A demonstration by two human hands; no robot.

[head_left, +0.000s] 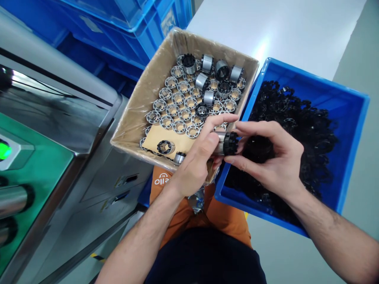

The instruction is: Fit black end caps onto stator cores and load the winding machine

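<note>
My left hand [199, 156] is closed around a silver, ring-shaped metal core [219, 143], held over the front right corner of the cardboard box. A black toothed plastic end piece [231, 143] sits on the core's right end. My right hand [278, 156] curves in from the right, its forefinger and thumb tips at the top and bottom edges of that black piece. Its other fingers are partly hidden. Inside the plastic-lined cardboard box [130, 118] stand rows of bare metal cores [178, 98]. Several cores with black ends [188, 63] lie on top of them.
A blue bin [346, 118] of loose black plastic parts [310, 134] stands right of the box. Stacked blue crates [118, 39] rise behind on the left. A machine with a green panel [44, 157] borders the left side. A white table surface [237, 23] lies behind.
</note>
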